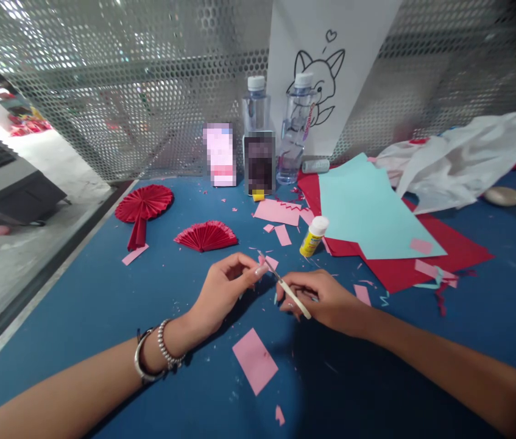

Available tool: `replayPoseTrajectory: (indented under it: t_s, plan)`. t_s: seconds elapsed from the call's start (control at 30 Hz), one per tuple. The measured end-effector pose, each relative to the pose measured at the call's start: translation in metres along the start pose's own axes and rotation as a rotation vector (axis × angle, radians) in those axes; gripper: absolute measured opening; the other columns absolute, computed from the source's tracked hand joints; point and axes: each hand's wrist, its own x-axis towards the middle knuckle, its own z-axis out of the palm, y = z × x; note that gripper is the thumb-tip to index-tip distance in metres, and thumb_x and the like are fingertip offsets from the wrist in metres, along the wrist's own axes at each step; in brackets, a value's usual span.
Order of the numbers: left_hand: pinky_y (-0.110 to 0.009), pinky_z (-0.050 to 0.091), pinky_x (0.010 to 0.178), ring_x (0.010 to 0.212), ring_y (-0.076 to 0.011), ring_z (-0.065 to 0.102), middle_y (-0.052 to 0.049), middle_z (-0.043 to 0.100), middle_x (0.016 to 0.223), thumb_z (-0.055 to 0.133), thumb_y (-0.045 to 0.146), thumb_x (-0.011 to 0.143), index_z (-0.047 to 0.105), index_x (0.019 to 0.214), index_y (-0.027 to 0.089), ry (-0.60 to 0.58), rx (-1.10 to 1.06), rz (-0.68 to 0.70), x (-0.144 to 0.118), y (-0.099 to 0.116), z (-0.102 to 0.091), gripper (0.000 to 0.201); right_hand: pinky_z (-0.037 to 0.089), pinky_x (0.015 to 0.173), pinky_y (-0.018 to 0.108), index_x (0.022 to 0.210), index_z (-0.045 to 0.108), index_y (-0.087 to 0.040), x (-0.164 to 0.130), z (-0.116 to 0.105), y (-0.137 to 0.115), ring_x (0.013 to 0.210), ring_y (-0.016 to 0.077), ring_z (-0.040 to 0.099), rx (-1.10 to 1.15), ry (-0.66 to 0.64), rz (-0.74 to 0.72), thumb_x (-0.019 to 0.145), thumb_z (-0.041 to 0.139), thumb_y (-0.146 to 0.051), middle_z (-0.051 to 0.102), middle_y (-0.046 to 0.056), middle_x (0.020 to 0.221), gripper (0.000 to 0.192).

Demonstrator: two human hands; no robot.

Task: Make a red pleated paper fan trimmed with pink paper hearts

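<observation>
Left hand (223,286) pinches a small pink scrap (270,262); right hand (319,299) grips scissors (290,294) closing on it. Fingertips sit close to the blades: a slip risks a nick. Beyond, glue bottle (313,236) lies tipped.

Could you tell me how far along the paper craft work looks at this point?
Two red folded fans lie finished on the blue table. In hand: the left hand pinches a small pink paper piece while the right hand cuts it with scissors. Possibly left: a pink rectangle, the light blue sheet and the glue bottle lie unused.
</observation>
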Motion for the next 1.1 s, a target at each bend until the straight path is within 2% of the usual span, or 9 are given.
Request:
replayPoseTrajectory:
  t_s: [0.17, 0.3, 0.5, 0.73, 0.83, 0.93, 1.1]
  plan:
    - [-0.017, 0.031, 0.048, 0.054, -0.0061, 0.040, 0.005, 0.048, 0.068, 0.070, 0.030, 0.070, 0.054, 0.088, 0.019, -0.085, -0.221, 0.014, 0.0029, -0.0043, -0.0029, 0.026, 0.036, 0.050, 0.021, 0.078, 0.058, -0.019, -0.0002, -0.0029, -0.0003, 0.053, 0.0092, 0.048, 0.095, -0.079, 0.001, 0.079, 0.055, -0.030, 0.052, -0.003, 0.058, 0.012]
    - [-0.018, 0.031, 0.049, 0.057, -0.0064, 0.040, 0.003, 0.049, 0.072, 0.069, 0.034, 0.071, 0.061, 0.104, 0.020, -0.127, -0.224, -0.005, 0.0033, -0.0053, -0.0052, 0.037, 0.035, 0.049, 0.021, 0.079, 0.060, -0.019, -0.0010, -0.0029, 0.0001, 0.051, 0.0089, 0.048, 0.064, -0.089, -0.007, 0.080, 0.054, -0.030, 0.054, -0.003, 0.058, 0.013]
    - [-0.016, 0.029, 0.048, 0.053, -0.0047, 0.036, 0.003, 0.047, 0.062, 0.065, 0.032, 0.077, 0.065, 0.088, 0.017, -0.132, -0.201, -0.074, 0.0044, -0.0063, -0.0062, 0.019, 0.034, 0.047, 0.020, 0.080, 0.063, -0.018, 0.0007, -0.0029, 0.0020, 0.049, 0.0092, 0.050, 0.058, -0.124, -0.007, 0.076, 0.061, -0.035, 0.054, -0.004, 0.052, 0.018]
    - [-0.013, 0.027, 0.043, 0.051, -0.0044, 0.035, 0.004, 0.043, 0.060, 0.055, 0.031, 0.085, 0.059, 0.082, 0.015, -0.280, -0.408, -0.142, 0.0063, -0.0037, -0.0030, 0.017, 0.035, 0.049, 0.019, 0.082, 0.062, -0.019, 0.0020, 0.0008, 0.0020, 0.054, 0.0088, 0.053, 0.115, -0.139, -0.012, 0.077, 0.061, -0.030, 0.056, -0.003, 0.057, 0.013]
    - [-0.012, 0.028, 0.043, 0.054, -0.0042, 0.037, 0.003, 0.044, 0.066, 0.058, 0.028, 0.083, 0.060, 0.091, 0.017, -0.235, -0.462, -0.151, 0.0065, -0.0034, -0.0023, 0.013, 0.037, 0.052, 0.019, 0.081, 0.060, -0.018, 0.0019, 0.0025, 0.0011, 0.057, 0.0088, 0.053, 0.151, -0.124, 0.003, 0.079, 0.058, -0.029, 0.058, -0.003, 0.061, 0.011]
    - [-0.012, 0.028, 0.043, 0.055, -0.0034, 0.038, 0.003, 0.044, 0.072, 0.060, 0.026, 0.082, 0.060, 0.099, 0.020, -0.184, -0.485, -0.156, 0.0070, -0.0039, -0.0023, 0.018, 0.034, 0.049, 0.019, 0.081, 0.059, -0.018, 0.0019, 0.0031, 0.0000, 0.054, 0.0079, 0.050, 0.089, -0.109, 0.005, 0.078, 0.059, -0.030, 0.059, -0.003, 0.059, 0.012]
    - [-0.013, 0.027, 0.043, 0.052, -0.0029, 0.034, 0.004, 0.044, 0.068, 0.061, 0.026, 0.082, 0.061, 0.098, 0.020, -0.182, -0.460, -0.139, 0.0064, -0.0053, -0.0013, 0.017, 0.031, 0.047, 0.019, 0.080, 0.059, -0.018, 0.0019, 0.0038, -0.0019, 0.052, 0.0071, 0.048, 0.009, -0.098, -0.022, 0.078, 0.059, -0.032, 0.059, -0.004, 0.058, 0.013]
